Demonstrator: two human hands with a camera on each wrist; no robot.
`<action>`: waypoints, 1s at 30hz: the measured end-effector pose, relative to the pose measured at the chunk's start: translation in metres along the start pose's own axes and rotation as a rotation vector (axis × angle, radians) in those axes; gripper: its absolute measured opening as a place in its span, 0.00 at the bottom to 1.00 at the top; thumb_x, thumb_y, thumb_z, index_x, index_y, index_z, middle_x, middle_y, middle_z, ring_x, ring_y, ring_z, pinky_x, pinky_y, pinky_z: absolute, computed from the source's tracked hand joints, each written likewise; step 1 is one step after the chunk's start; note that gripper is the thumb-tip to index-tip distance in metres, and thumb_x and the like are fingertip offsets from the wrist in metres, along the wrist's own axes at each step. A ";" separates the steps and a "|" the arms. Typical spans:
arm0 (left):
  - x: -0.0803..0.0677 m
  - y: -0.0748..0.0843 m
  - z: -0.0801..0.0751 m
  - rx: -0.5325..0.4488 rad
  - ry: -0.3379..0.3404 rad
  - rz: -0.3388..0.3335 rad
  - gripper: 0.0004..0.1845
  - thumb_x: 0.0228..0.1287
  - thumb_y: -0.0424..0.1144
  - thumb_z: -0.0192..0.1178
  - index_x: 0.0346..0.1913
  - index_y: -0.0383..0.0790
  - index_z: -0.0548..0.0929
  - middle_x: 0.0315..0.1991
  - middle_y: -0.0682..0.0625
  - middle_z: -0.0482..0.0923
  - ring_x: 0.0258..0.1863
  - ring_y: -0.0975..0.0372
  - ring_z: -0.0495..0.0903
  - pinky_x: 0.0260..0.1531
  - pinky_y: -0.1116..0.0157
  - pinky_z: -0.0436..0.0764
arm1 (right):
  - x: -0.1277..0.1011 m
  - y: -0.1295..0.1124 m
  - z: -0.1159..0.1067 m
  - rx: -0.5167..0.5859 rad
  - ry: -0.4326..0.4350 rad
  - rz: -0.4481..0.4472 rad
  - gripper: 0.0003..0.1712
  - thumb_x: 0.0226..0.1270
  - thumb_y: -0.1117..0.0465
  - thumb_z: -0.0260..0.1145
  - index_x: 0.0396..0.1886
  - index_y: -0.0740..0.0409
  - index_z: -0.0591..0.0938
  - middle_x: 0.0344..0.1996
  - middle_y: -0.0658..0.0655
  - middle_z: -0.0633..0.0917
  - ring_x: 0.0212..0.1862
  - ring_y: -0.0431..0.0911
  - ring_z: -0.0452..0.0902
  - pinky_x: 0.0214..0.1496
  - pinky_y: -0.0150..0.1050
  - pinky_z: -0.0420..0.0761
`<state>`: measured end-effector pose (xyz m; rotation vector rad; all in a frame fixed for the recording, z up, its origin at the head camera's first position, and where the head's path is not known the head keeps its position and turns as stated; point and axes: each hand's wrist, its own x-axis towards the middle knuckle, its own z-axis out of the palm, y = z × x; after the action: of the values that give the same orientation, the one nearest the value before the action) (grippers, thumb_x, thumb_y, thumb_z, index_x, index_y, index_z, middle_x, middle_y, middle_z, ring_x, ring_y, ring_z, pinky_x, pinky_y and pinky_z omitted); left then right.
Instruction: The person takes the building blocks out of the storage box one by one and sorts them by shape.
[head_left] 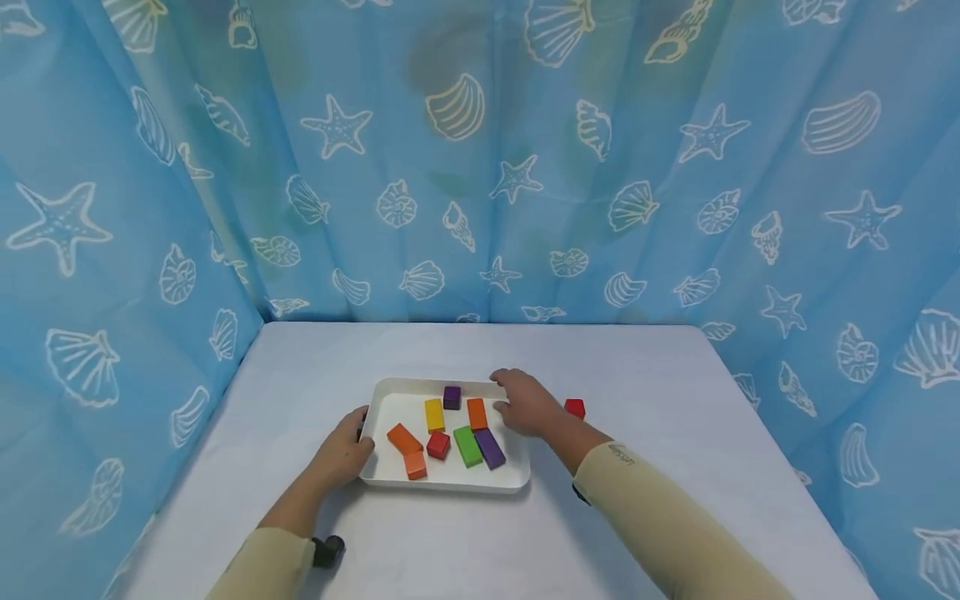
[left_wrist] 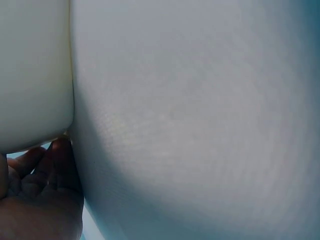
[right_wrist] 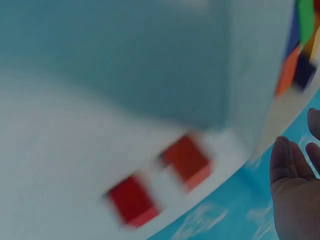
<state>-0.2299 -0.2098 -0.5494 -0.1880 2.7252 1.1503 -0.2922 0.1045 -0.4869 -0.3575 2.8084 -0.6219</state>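
A shallow white tray [head_left: 457, 481] in the head view bears several coloured blocks. Among them are a yellow block [head_left: 434, 415], a green block [head_left: 468, 447], a red cube [head_left: 438, 445], a purple cube [head_left: 452, 397] and a longer purple block [head_left: 490, 448]. My left hand [head_left: 341, 454] grips the tray's left side, thumb at the rim; the left wrist view shows its fingers [left_wrist: 62, 160] close under the tray's edge. Over the right rim is my right hand [head_left: 525, 403], thumb and fingers apart, holding nothing.
On the white table [head_left: 637, 367] right of the tray lies a red block [head_left: 574, 407], partly behind my right arm. Beside it, the right wrist view shows an orange-red block [right_wrist: 187, 161], blurred. A blue shell-print curtain [head_left: 465, 208] surrounds the table's back and sides.
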 end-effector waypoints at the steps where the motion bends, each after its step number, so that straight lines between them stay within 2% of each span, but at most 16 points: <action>1: 0.001 0.001 0.001 0.000 0.000 0.001 0.36 0.74 0.34 0.50 0.83 0.28 0.57 0.79 0.29 0.60 0.78 0.35 0.60 0.74 0.36 0.61 | 0.000 -0.008 0.006 0.000 -0.014 -0.016 0.32 0.77 0.59 0.70 0.77 0.55 0.74 0.71 0.60 0.77 0.70 0.55 0.75 0.73 0.55 0.76; 4: 0.002 0.005 0.001 -0.002 0.001 -0.001 0.36 0.74 0.33 0.50 0.83 0.29 0.57 0.80 0.29 0.60 0.78 0.36 0.60 0.74 0.36 0.61 | -0.004 -0.028 0.022 -0.011 -0.066 -0.068 0.32 0.77 0.58 0.70 0.77 0.54 0.75 0.70 0.57 0.79 0.70 0.52 0.75 0.74 0.53 0.75; 7: 0.003 0.010 -0.001 -0.001 0.000 0.003 0.37 0.74 0.33 0.50 0.83 0.29 0.57 0.80 0.30 0.59 0.79 0.36 0.59 0.75 0.37 0.60 | -0.009 -0.042 0.035 -0.042 -0.093 -0.153 0.31 0.76 0.57 0.72 0.75 0.56 0.77 0.66 0.56 0.82 0.66 0.50 0.77 0.74 0.50 0.75; 11: 0.004 0.012 -0.004 -0.001 0.007 0.022 0.37 0.74 0.33 0.50 0.83 0.28 0.57 0.80 0.30 0.60 0.79 0.37 0.59 0.76 0.38 0.60 | -0.013 -0.054 0.045 -0.055 -0.117 -0.200 0.30 0.73 0.57 0.74 0.71 0.60 0.79 0.57 0.55 0.84 0.57 0.48 0.80 0.69 0.46 0.80; 14: 0.003 0.011 -0.005 -0.001 0.009 0.025 0.37 0.73 0.32 0.50 0.82 0.28 0.57 0.80 0.30 0.60 0.79 0.37 0.60 0.76 0.38 0.60 | -0.013 -0.058 0.052 -0.060 -0.121 -0.204 0.29 0.72 0.56 0.76 0.68 0.61 0.80 0.52 0.54 0.85 0.50 0.46 0.78 0.64 0.43 0.82; 21: 0.001 0.007 -0.004 -0.004 0.003 0.014 0.36 0.74 0.32 0.50 0.82 0.27 0.58 0.79 0.29 0.61 0.79 0.36 0.60 0.75 0.38 0.61 | -0.015 -0.061 0.062 -0.063 -0.124 -0.192 0.24 0.71 0.55 0.77 0.61 0.60 0.83 0.44 0.51 0.84 0.45 0.45 0.76 0.56 0.40 0.83; 30: -0.002 0.005 -0.002 0.002 0.005 -0.002 0.36 0.73 0.32 0.50 0.82 0.27 0.58 0.79 0.29 0.60 0.78 0.35 0.60 0.75 0.37 0.61 | -0.018 -0.061 0.060 -0.025 -0.113 -0.203 0.22 0.73 0.58 0.74 0.63 0.60 0.83 0.47 0.52 0.85 0.47 0.45 0.77 0.59 0.41 0.84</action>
<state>-0.2292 -0.2078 -0.5441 -0.1934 2.7300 1.1479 -0.2471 0.0335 -0.5100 -0.6670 2.6940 -0.5879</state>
